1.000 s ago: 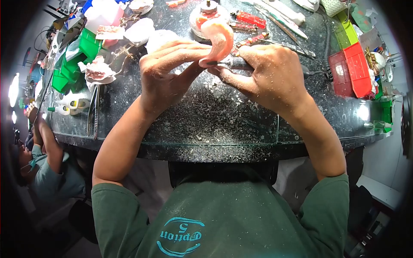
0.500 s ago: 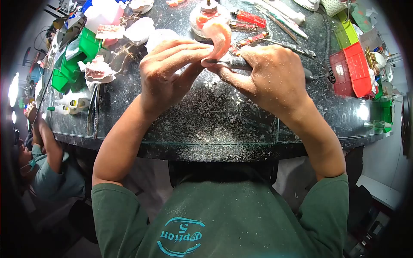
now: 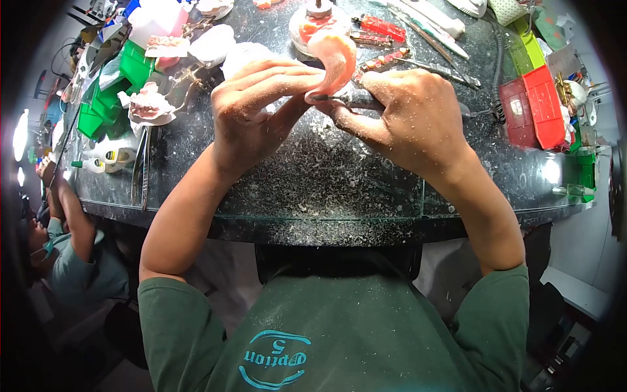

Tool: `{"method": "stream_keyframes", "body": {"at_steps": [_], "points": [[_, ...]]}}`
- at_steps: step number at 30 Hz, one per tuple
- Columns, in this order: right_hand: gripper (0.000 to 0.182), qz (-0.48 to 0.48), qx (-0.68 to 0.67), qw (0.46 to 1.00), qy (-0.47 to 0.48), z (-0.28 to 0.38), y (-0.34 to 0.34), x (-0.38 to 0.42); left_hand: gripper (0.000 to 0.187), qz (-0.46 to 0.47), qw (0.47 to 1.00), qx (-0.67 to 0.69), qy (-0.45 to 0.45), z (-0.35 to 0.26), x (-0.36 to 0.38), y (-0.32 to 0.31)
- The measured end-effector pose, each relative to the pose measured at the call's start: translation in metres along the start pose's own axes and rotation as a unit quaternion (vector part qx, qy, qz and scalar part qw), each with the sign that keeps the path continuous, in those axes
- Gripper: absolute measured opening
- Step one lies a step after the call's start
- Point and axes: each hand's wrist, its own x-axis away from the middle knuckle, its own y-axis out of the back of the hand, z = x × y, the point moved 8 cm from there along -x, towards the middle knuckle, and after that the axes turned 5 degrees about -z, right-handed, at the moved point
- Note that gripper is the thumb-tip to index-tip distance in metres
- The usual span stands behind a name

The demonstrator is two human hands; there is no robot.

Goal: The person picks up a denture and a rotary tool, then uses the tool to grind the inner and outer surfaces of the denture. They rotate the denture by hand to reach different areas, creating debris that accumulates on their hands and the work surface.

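Note:
A curved pink denture base (image 3: 338, 60) is pinched between the thumb and fingers of my left hand (image 3: 255, 101), raised above the bench. My right hand (image 3: 418, 114) is wrapped round a rotary handpiece (image 3: 360, 99), its dark tip pointing left against the lower end of the denture base. The thumb of my right hand reaches close to the fingers of my left. Pale dust specks cover my right hand. Below both hands, shavings lie scattered over the dark bench top (image 3: 326, 176).
Behind the denture base stands a glass jar (image 3: 299, 36) with a metal top. Red-handled tools (image 3: 381, 27) and a long knife-like tool (image 3: 437, 42) lie behind. Dental casts (image 3: 149, 108) and green bins (image 3: 98, 111) stand left, a red bin (image 3: 543, 104) right. Another person (image 3: 78, 255) sits far left.
The denture base has tilted slightly to the right in my left hand. The handpiece tip at its lower end shows more plainly. Both arms stay nearly where they were.

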Motion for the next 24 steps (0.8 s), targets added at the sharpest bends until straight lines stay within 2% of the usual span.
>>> {"method": "stream_keyframes", "body": {"at_steps": [7, 13, 16, 20, 24], "points": [[0.052, -0.033, -0.018, 0.999, 0.015, 0.0002, 0.0015, -0.0007, 0.023, -0.001, 1.000, 0.004, -0.002, 0.0014, -0.0006, 0.0003], [0.052, -0.029, -0.021, 0.999, 0.006, -0.0007, 0.0017, -0.0006, 0.024, -0.009, 1.000, 0.004, 0.007, 0.0018, 0.0004, 0.0015], [0.054, 0.015, -0.011, 1.000, -0.013, -0.0034, -0.0026, 0.0001, 0.024, -0.004, 1.000, 0.012, 0.014, 0.0015, 0.0016, 0.0011], [0.055, -0.020, -0.001, 1.000, -0.001, -0.0048, 0.0037, -0.0020, 0.024, -0.019, 1.000, 0.012, 0.007, 0.0019, -0.0005, 0.0029], [0.056, -0.011, -0.041, 0.999, -0.012, -0.0032, -0.0022, -0.0004, 0.025, -0.007, 1.000, 0.021, 0.022, 0.0036, 0.0020, 0.0014]]}}
